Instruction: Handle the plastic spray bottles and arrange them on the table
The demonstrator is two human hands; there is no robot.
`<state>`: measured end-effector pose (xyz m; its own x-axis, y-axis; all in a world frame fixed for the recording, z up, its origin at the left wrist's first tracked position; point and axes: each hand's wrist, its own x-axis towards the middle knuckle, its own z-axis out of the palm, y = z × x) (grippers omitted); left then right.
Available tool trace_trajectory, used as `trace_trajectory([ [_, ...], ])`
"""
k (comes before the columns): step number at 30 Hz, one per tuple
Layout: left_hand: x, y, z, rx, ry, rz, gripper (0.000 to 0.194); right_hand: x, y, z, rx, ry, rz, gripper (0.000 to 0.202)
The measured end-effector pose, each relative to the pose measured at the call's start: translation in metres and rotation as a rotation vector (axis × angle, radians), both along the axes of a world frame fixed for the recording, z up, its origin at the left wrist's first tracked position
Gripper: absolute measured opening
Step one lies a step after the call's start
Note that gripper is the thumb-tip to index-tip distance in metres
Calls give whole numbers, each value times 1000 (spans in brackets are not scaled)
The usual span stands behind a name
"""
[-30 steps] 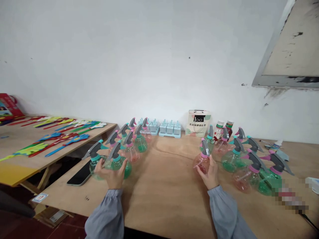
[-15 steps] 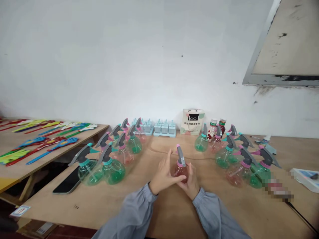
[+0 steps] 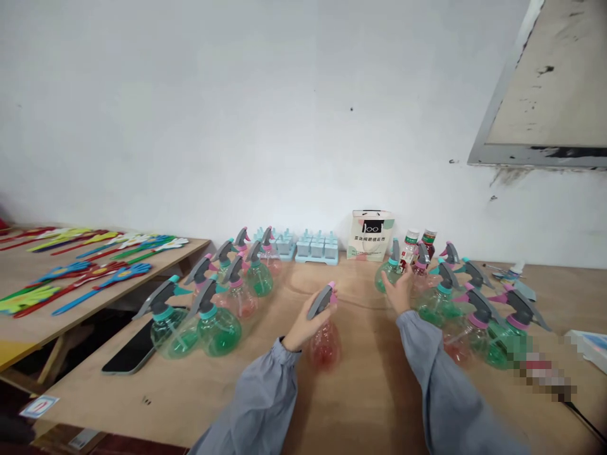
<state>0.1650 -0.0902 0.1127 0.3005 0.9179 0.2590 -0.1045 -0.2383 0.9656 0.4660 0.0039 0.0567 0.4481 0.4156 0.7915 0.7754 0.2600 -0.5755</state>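
Observation:
My left hand (image 3: 308, 321) is closed round the neck of a spray bottle (image 3: 325, 344) with a clear pinkish-red round body, grey trigger and pink nozzle. The bottle is slightly blurred, and I cannot tell whether its base touches the table. My right hand (image 3: 399, 292) reaches to the back right, thumb and fingers apart, at a green spray bottle (image 3: 389, 270) with a grey trigger. It partly covers that bottle's side; whether it touches it is unclear. More green and pink spray bottles stand to the right, among them a pink-collared green one (image 3: 507, 338).
Several spray bottles (image 3: 219, 332) stand on the left of the wooden table (image 3: 227, 398), beside a phone (image 3: 130, 351). Along the wall are light-blue moulds (image 3: 317, 248), a paper bag (image 3: 370, 237) and two labelled bottles (image 3: 408, 249). Colourful hand-shaped clappers (image 3: 102, 278) lie on another table.
My left hand has taken the pink spray bottle by its neck, and the bottle has shifted left and nearer. My right hand has left it and moved right and away to a green bottle.

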Motion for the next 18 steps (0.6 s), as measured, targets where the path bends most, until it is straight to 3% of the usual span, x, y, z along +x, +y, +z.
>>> trace_trajectory([
  [4,-11,-3,5,-142,-35,-23,61,12,27,-5,-101,-71,-54,87],
  [8,-17,-2,11,-216,-171,-125,48,8,25,-21,-133,-124,-118,72],
  [12,-17,3,21,-254,-225,-307,35,-2,-2,-36,-84,-188,-150,67],
  [18,-8,9,30,-259,-258,-407,35,-18,-62,-49,-7,-245,-99,68],
])
